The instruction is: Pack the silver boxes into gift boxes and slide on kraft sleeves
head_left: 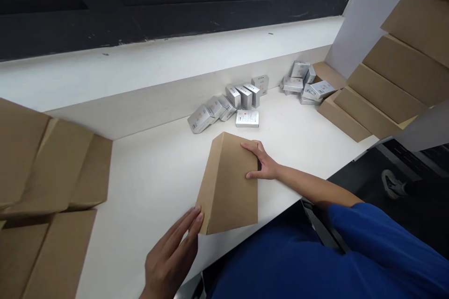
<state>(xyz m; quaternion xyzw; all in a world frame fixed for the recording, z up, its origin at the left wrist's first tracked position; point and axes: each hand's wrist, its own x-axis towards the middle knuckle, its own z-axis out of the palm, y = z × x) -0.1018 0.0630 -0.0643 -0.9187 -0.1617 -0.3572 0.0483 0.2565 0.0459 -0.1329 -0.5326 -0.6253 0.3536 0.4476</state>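
A: Head view: what's around the box [229, 184]?
B: Silver packs [224, 105] behind it, brown stacks [45, 173] left and right.
A: Hands?
B: Left hand [173, 257] flat, fingertips touching its near corner; right hand [263, 161] grips its far edge. Smooth kraft card on a white counter [154, 182].

Print on small silver boxes [247, 118] illegible.
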